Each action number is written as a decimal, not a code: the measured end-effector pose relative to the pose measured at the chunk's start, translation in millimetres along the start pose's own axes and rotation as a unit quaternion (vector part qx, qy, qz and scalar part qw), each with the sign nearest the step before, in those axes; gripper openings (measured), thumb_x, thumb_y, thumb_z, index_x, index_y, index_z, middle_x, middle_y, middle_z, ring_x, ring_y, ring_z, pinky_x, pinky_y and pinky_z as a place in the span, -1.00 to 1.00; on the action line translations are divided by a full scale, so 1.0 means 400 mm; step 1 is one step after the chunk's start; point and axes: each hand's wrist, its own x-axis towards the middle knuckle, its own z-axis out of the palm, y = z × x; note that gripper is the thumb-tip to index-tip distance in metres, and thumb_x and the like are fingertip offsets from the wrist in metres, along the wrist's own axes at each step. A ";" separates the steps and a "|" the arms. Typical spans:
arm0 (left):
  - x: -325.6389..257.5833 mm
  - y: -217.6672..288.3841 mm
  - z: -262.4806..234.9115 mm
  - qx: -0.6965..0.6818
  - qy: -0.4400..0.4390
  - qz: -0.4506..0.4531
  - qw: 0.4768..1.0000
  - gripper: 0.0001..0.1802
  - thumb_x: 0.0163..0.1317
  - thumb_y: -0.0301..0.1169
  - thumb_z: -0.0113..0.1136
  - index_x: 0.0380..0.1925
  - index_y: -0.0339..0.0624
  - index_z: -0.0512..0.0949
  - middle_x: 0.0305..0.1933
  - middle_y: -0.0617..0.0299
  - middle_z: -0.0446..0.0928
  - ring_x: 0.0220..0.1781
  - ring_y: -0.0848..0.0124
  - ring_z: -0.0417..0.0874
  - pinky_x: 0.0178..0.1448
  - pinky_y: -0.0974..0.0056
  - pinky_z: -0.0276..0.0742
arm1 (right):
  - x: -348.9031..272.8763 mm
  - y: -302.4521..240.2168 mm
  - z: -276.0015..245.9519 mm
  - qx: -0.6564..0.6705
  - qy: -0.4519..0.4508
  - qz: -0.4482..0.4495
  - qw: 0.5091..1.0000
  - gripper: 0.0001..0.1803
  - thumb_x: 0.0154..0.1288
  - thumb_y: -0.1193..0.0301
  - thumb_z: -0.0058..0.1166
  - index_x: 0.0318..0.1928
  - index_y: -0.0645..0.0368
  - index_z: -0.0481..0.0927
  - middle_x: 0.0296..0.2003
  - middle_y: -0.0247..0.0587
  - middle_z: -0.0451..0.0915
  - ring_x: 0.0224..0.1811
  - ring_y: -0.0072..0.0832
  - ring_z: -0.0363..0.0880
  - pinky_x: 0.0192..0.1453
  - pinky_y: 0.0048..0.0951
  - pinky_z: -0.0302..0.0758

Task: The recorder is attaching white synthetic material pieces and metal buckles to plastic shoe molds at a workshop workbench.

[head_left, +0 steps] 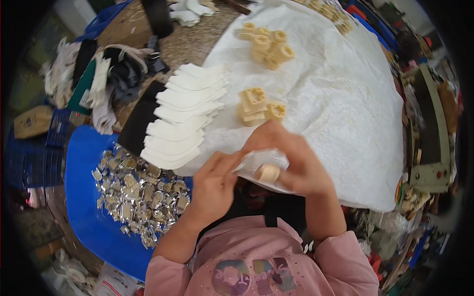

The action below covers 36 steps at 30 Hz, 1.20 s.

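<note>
A: Small cream block (269,172) sits right in front of the chest, half inside a clear wrapper (256,162). The right hand (296,163) curls around it, fingers pinching the block.

B: And the left hand (215,185) nips the wrapper's edge. Progress?

A: I'd judge plenty done: a heap of silvery wrapped pieces (138,190) on the blue tray (86,207).

B: Yet bare blocks (254,107) wait on the white cloth (335,108), more behind (266,45), beside fanned white sheets (185,113).

Pink top, sleeves pushed up, sequinned chest print
</note>
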 end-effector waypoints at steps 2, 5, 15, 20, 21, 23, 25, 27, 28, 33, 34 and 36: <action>-0.012 0.000 0.010 -0.064 0.001 -0.077 0.995 -0.66 0.22 -0.39 0.10 -0.05 -0.38 0.52 -0.40 0.11 0.47 -0.49 0.30 0.44 -0.39 0.35 0.34 | -0.033 0.067 -0.059 -0.058 0.030 0.078 0.995 -0.68 -0.02 0.63 0.16 -0.17 0.19 0.55 -0.22 -0.17 0.58 -0.12 -0.16 0.56 -0.03 -0.37 0.46; -0.017 -0.031 0.042 -0.315 0.022 -0.176 0.932 -0.61 0.47 -0.31 -0.21 0.05 -0.38 0.45 -0.59 0.30 0.38 -0.58 0.62 0.31 -0.48 0.48 0.19 | -0.058 0.135 -0.090 -0.184 0.079 0.127 0.971 -0.61 -0.01 0.68 0.13 -0.09 0.18 0.55 -0.09 -0.17 0.57 -0.01 -0.19 0.53 0.06 -0.33 0.46; 0.001 -0.002 0.103 -0.533 0.039 -0.225 0.815 -0.64 0.44 -0.38 -0.18 0.11 -0.41 0.34 -0.40 0.15 0.46 -0.40 0.49 0.43 -0.36 0.41 0.36 | -0.075 0.217 -0.084 -0.212 0.159 0.077 0.961 -0.54 -0.09 0.71 0.15 -0.07 0.18 0.53 0.01 -0.11 0.50 0.06 -0.16 0.50 0.04 -0.31 0.54; 0.033 0.005 0.110 -0.239 -0.035 -0.064 0.968 -0.70 0.41 -0.40 -0.14 -0.03 -0.37 0.47 -0.22 0.14 0.52 -0.27 0.46 0.48 -0.17 0.38 0.41 | -0.082 0.227 -0.067 -0.230 0.135 0.044 0.963 -0.58 -0.09 0.71 0.16 -0.13 0.18 0.53 -0.05 -0.09 0.51 0.00 -0.15 0.50 -0.02 -0.31 0.54; 0.043 0.006 0.116 -0.181 -0.033 -0.025 0.983 -0.74 0.36 -0.43 -0.09 -0.08 -0.32 0.51 -0.16 0.09 0.53 -0.15 0.30 0.54 -0.03 0.27 0.40 | -0.079 0.225 -0.060 -0.242 0.149 0.044 0.958 -0.61 -0.09 0.71 0.16 -0.16 0.19 0.53 -0.08 -0.09 0.52 -0.02 -0.15 0.49 -0.03 -0.31 0.54; 0.071 0.009 0.118 -0.109 -0.049 0.035 0.992 -0.75 0.32 -0.45 -0.07 -0.09 -0.31 0.51 -0.13 0.04 0.51 -0.07 0.20 0.53 0.04 0.21 0.37 | -0.081 0.226 -0.057 -0.255 0.162 0.043 0.952 -0.63 -0.08 0.70 0.16 -0.18 0.19 0.53 -0.11 -0.09 0.54 -0.03 -0.16 0.49 -0.04 -0.31 0.54; 0.097 0.003 0.128 -0.036 -0.064 0.091 0.993 -0.75 0.29 -0.48 -0.04 -0.10 -0.30 0.51 -0.10 -0.02 0.50 0.01 0.10 0.51 0.11 0.14 0.35 | -0.084 0.236 -0.054 -0.262 0.169 0.013 0.950 -0.66 -0.07 0.70 0.16 -0.21 0.20 0.53 -0.15 -0.12 0.56 -0.05 -0.16 0.50 -0.07 -0.34 0.55; 0.113 -0.012 0.152 0.006 -0.060 0.107 0.992 -0.75 0.23 -0.51 -0.03 -0.11 -0.30 0.51 -0.03 -0.07 0.46 0.06 0.01 0.46 0.19 0.07 0.28 | -0.076 0.235 -0.071 -0.270 0.151 0.017 0.951 -0.68 -0.07 0.70 0.16 -0.22 0.21 0.53 -0.16 -0.12 0.56 -0.08 -0.16 0.52 -0.08 -0.35 0.55; 0.119 -0.017 0.157 0.005 -0.060 0.106 0.992 -0.75 0.23 -0.51 -0.03 -0.11 -0.30 0.51 -0.03 -0.07 0.46 0.06 0.01 0.46 0.19 0.07 0.28 | -0.071 0.233 -0.079 -0.278 0.134 0.021 0.951 -0.69 -0.06 0.69 0.17 -0.23 0.22 0.54 -0.16 -0.12 0.57 -0.12 -0.16 0.53 -0.08 -0.36 0.55; 0.123 -0.032 0.180 0.107 -0.072 0.129 0.983 -0.76 0.23 -0.48 -0.01 -0.12 -0.28 0.49 0.00 -0.09 0.45 0.11 0.02 0.45 0.21 0.07 0.27 | -0.063 0.221 -0.094 -0.109 0.153 0.204 0.961 -0.75 0.08 0.61 0.15 -0.17 0.22 0.57 -0.17 -0.15 0.60 -0.16 -0.38 0.58 -0.06 -0.44 0.52; 0.124 -0.027 0.181 0.107 -0.071 0.129 0.983 -0.76 0.23 -0.48 -0.01 -0.12 -0.28 0.49 0.00 -0.09 0.45 0.11 0.02 0.45 0.21 0.07 0.27 | -0.065 0.218 -0.099 0.010 0.179 0.283 0.942 -0.76 0.14 0.58 0.14 -0.13 0.21 0.58 -0.17 -0.16 0.61 -0.15 -0.46 0.57 -0.05 -0.46 0.50; 0.128 -0.018 0.180 0.116 -0.081 0.111 0.984 -0.76 0.23 -0.46 0.00 -0.13 -0.29 0.49 0.02 -0.09 0.45 0.12 0.02 0.45 0.23 0.07 0.25 | -0.071 0.219 -0.105 0.019 0.199 0.301 0.932 -0.72 0.17 0.51 0.11 -0.07 0.20 0.56 -0.26 -0.09 0.62 -0.24 -0.37 0.59 -0.22 -0.45 0.52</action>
